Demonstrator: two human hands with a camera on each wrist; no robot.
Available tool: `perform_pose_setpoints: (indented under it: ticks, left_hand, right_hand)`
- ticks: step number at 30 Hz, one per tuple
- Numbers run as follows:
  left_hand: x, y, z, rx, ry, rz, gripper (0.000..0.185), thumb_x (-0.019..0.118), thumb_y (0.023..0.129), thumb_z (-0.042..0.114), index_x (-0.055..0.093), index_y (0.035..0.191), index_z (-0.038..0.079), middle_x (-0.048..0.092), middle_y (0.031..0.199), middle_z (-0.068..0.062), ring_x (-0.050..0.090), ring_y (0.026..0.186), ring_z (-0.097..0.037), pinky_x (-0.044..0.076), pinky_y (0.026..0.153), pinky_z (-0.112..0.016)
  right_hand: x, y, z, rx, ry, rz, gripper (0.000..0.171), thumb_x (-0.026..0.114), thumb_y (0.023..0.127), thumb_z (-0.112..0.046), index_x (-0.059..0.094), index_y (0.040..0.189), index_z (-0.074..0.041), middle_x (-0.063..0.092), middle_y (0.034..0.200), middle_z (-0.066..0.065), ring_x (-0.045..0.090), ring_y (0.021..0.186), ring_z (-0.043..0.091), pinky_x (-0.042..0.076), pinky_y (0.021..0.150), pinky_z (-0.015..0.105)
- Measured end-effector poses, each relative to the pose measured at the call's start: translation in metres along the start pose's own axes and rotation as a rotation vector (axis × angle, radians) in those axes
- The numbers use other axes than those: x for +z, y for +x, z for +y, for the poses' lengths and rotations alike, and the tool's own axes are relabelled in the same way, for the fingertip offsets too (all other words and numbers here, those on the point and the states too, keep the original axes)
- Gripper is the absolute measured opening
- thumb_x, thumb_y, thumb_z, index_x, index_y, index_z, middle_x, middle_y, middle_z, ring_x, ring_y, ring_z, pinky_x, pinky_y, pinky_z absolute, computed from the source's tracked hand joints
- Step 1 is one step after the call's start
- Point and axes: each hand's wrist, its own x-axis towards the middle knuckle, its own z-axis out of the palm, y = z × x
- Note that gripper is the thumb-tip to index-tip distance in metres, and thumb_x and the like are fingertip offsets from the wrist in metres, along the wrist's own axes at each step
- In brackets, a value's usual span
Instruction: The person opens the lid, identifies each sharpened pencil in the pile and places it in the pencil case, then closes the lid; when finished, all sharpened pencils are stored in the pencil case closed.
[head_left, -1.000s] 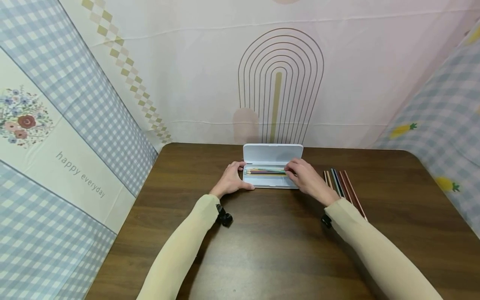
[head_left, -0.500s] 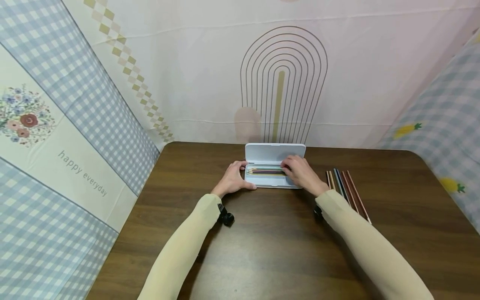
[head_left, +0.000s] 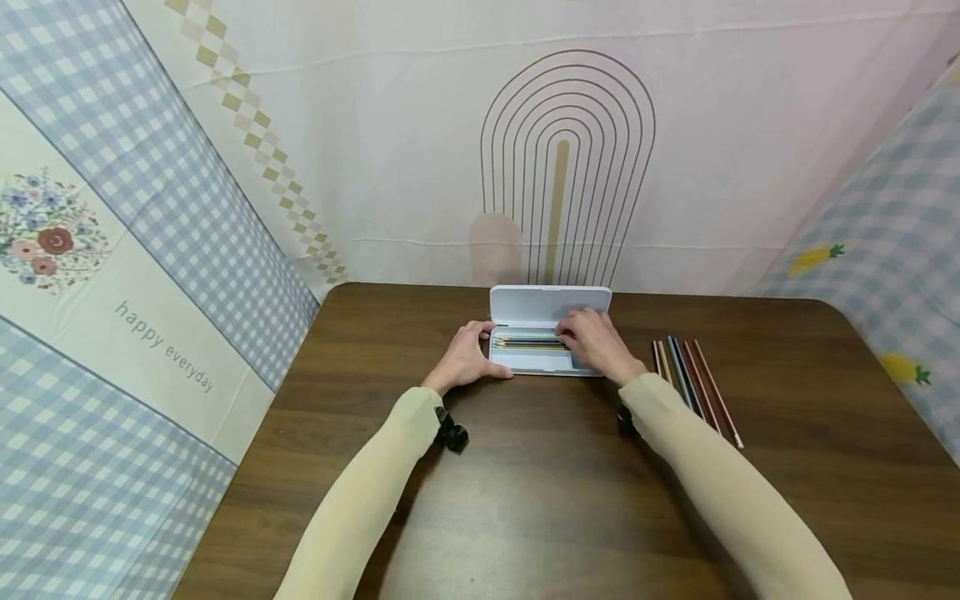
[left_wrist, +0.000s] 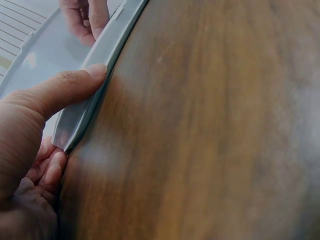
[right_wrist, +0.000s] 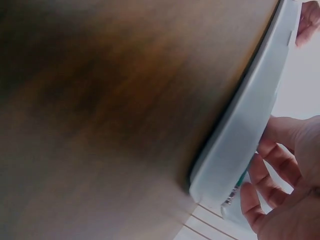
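Note:
A light grey-blue pencil case (head_left: 532,361) lies with its lid raised near the back of the table. Several colored pencils (head_left: 525,342) lie side by side in its rear part, tips to the left. My left hand (head_left: 461,358) grips the case's left end, thumb on the front edge and fingers round the corner. My right hand (head_left: 594,340) reaches into the right half, fingers curled at the pencils' right ends, pinching a colored pencil. In the right wrist view, the case wall (right_wrist: 245,107) partly hides those fingertips, with a bit of teal showing beside them.
To the right of the case, several more colored pencils (head_left: 693,383) lie in a loose row on the brown wooden table (head_left: 540,500), near my right sleeve. The raised lid (head_left: 532,305) stands close to the patterned cloth (head_left: 405,167) behind the table.
My right hand has moved left and slightly back inside the case. The teal pencil, slanted earlier, has come down among the others. My left hand stays on the case.

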Motion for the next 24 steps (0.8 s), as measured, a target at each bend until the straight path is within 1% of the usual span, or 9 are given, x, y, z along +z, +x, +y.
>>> perform_pose_setpoints:
  ticks: [6,13,18,21,24]
  left_hand:
    - [-0.0004,0.0008,0.0007,0.001,-0.004,-0.004,0.096,0.101,0.075,0.030,0.054,0.155,0.004,0.059,0.148,-0.019,0.052,0.141,-0.034,0.046,0.123,-0.048]
    - [0.0001,0.0006,0.0017,-0.003,-0.007,0.000,0.096,0.101,0.076,0.031,0.054,0.155,0.004,0.059,0.148,-0.019,0.052,0.141,-0.034,0.045,0.123,-0.049]
    - [0.0005,-0.0002,0.0020,-0.005,-0.008,-0.001,0.096,0.101,0.076,0.031,0.053,0.156,0.004,0.059,0.149,-0.019,0.052,0.141,-0.033,0.045,0.123,-0.049]
    - [0.0010,-0.0010,0.0019,-0.006,-0.003,-0.001,0.096,0.100,0.076,0.031,0.053,0.155,0.004,0.058,0.150,-0.018,0.052,0.140,-0.033,0.045,0.123,-0.049]
    - [0.0012,-0.0012,0.0016,-0.005,0.001,0.001,0.095,0.100,0.077,0.031,0.053,0.155,0.004,0.059,0.149,-0.018,0.052,0.140,-0.033,0.046,0.123,-0.048]
  right_hand:
    - [-0.0018,0.0043,-0.0040,0.013,-0.036,0.002,0.010,0.075,0.100,-0.006,0.085,0.104,-0.004,0.081,0.110,0.015,0.069,0.113,0.042,0.052,0.100,0.067]
    - [-0.0018,0.0060,-0.0038,0.041,-0.035,-0.021,0.011,0.075,0.101,-0.007,0.085,0.104,-0.005,0.082,0.111,0.015,0.069,0.114,0.040,0.052,0.101,0.068]
    - [0.0001,0.0057,-0.0029,0.038,-0.032,-0.017,0.010,0.075,0.101,-0.007,0.085,0.103,-0.005,0.082,0.110,0.014,0.069,0.113,0.040,0.051,0.101,0.069]
    - [0.0012,0.0053,-0.0032,0.027,-0.031,0.002,0.011,0.075,0.101,-0.007,0.085,0.104,-0.005,0.082,0.110,0.014,0.069,0.112,0.039,0.052,0.099,0.068]
    - [-0.0014,0.0040,-0.0055,-0.001,-0.022,0.059,0.012,0.074,0.101,-0.006,0.084,0.106,-0.002,0.081,0.109,0.016,0.070,0.109,0.040,0.055,0.098,0.064]
